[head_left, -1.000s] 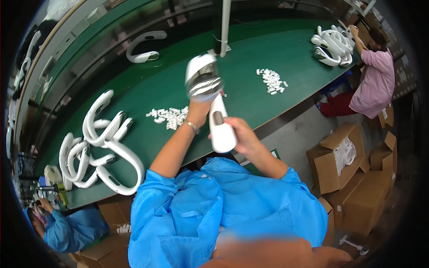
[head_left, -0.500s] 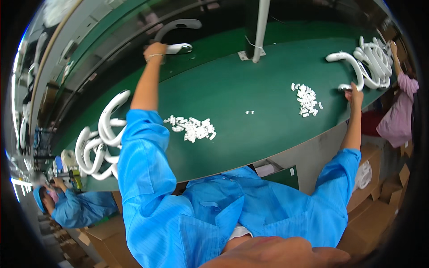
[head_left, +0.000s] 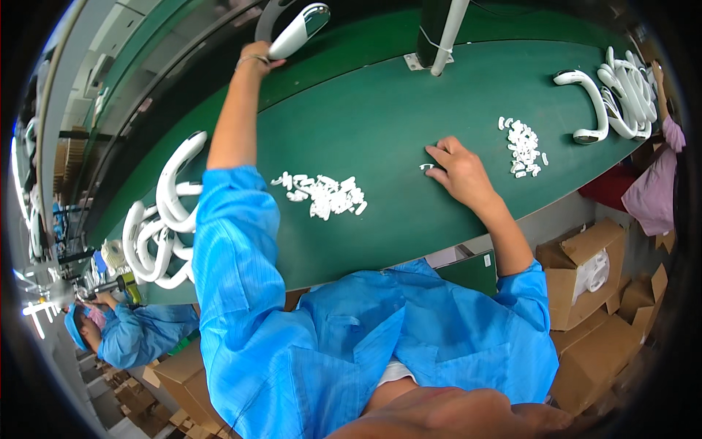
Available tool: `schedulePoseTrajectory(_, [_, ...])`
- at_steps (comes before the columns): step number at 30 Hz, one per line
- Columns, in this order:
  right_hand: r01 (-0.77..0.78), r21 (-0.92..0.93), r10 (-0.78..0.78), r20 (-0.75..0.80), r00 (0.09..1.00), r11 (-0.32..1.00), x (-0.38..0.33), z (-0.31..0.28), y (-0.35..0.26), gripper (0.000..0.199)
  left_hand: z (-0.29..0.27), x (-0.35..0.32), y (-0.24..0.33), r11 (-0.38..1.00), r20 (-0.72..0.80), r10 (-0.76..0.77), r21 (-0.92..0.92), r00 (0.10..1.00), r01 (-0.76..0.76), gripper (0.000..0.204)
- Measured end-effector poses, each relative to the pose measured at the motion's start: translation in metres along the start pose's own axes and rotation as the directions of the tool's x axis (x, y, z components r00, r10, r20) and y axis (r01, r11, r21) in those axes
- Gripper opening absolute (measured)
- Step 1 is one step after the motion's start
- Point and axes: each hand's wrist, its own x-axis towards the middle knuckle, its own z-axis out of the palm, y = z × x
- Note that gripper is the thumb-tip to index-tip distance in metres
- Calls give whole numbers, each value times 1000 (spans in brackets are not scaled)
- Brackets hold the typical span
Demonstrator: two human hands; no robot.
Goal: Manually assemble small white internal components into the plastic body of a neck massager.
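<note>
At green bench [head_left: 395,124], left fingers [head_left: 277,64] gripping white band [head_left: 294,36]

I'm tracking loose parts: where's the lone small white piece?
Right of centre in the head view, the small white piece is just left of the right hand, over the green table between the left parts pile and right parts pile.

We saw the table [head_left: 351,132] evenly lit, lamps [head_left: 34,313] glaring at the far left, straight edges bowing, and the view's corners black.

Open cardboard box [head_left: 558,294], white post [head_left: 450,38]
</note>
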Motion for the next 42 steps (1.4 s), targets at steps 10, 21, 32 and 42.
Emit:
schedulePoseTrajectory(10, [-289, 696, 341, 67, 938, 658, -3, 14, -51, 7, -9, -274, -100, 921, 393, 242, -381, 887, -82, 49])
schedulePoseTrajectory(21, [24, 958, 225, -91, 970, 286, 21, 13, -133, 14, -3, -362, -148, 927, 508, 274, -367, 817, -82, 26])
schedulePoseTrajectory(32, [365, 368, -123, -540, 832, 855, -6, 27, -145, 12, -8, -384, -164, 896, 574, 331, -440, 749, -59, 58])
schedulePoseTrajectory(42, [510, -106, -469, -582, 664, 854, -8, 31, -137, 23, -12, -391, -164, 895, 548, 367, -429, 751, -125, 36])
